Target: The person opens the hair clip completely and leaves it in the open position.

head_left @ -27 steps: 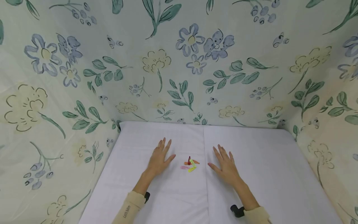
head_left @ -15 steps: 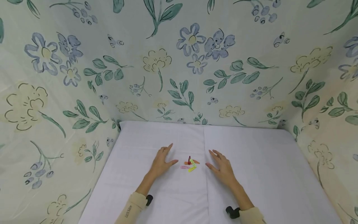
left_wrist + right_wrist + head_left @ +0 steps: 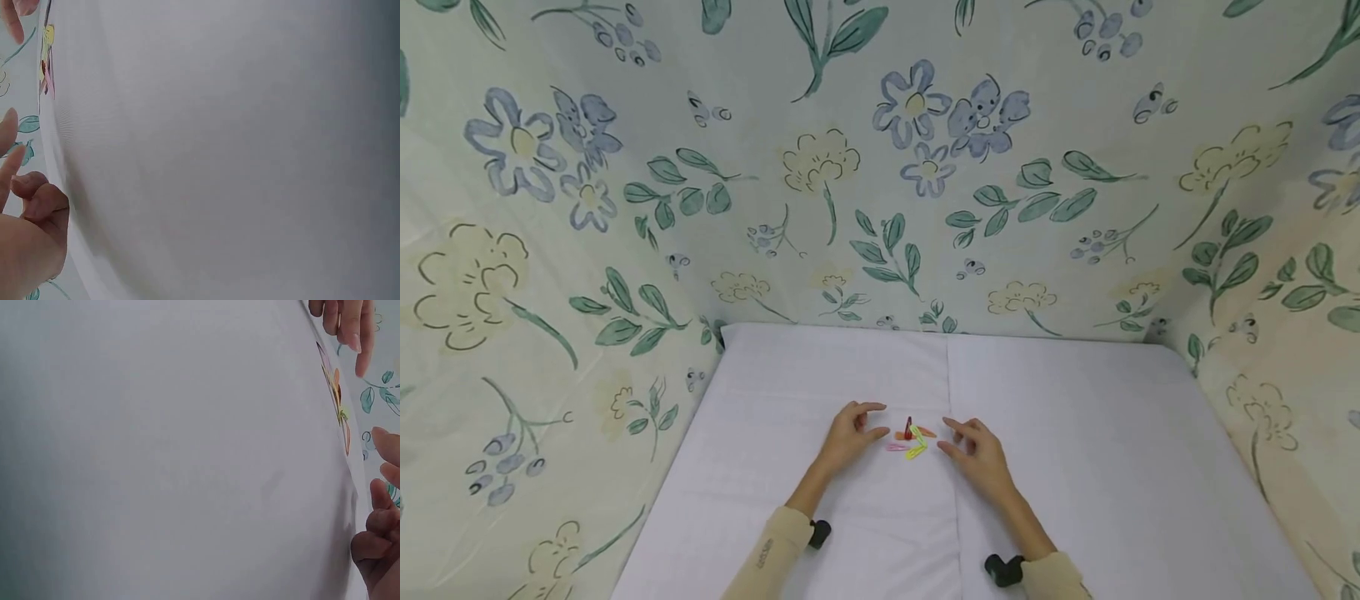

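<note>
A small pile of snap hair clips lies on the white cloth between my hands: a red clip (image 3: 908, 428), a pink clip (image 3: 897, 447), a yellow clip (image 3: 915, 453), a lime clip (image 3: 917, 434) and an orange clip (image 3: 927, 432). Just left of the pile is my left hand (image 3: 842, 439), thumb and index finger apart, with nothing between them. My right hand (image 3: 986, 462) is on the pile's other side, its thumb and index finger also apart and holding nothing. Both wrist views catch the clips edge-on, near the frame side.
White cloth (image 3: 1075, 433) covers the table, with a seam running front to back just right of the clips. A floral curtain (image 3: 880, 167) hangs behind and along both sides. Dark wrist cameras sit at both cuffs.
Both hands have moved inward toward the clips from either side. Their fingers, spread wide before, are now bent, with thumb and index finger closer together. The clips lie as before.
</note>
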{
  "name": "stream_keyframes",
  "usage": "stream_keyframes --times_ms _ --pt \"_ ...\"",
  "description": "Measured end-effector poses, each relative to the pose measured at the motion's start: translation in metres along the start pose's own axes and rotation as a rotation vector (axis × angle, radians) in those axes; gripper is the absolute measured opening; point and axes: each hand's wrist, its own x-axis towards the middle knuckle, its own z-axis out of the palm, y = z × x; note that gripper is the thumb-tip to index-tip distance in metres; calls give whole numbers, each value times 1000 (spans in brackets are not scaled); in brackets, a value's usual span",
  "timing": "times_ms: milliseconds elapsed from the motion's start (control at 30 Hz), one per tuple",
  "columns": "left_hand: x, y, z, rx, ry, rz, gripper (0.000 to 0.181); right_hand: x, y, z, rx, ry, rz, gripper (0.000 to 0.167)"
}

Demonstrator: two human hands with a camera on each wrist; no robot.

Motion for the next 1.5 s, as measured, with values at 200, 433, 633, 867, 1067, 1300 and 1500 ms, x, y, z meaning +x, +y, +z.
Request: stream_keyframes --times_ms 200,433,633,867,1067,1300,1500 --pt "5 1 8 -57 -66 -14 33 1 -2 8 31 -31 46 36" --pt "11 6 13 -60 -100 -14 31 -1 -4 12 106 -45 115 32" --pt "17 10 17 -33 -132 -8 29 -1 -6 16 115 -51 87 29" --pt "21 15 22 42 -143 -16 22 3 -10 20 54 -66 38 27" --pt "25 15 27 102 -155 13 21 7 -8 23 7 -67 31 26" --pt "29 15 29 154 -175 20 17 8 -6 25 13 -60 22 23" --pt "28 20 29 155 -163 20 13 9 -5 25 -9 -57 39 19"
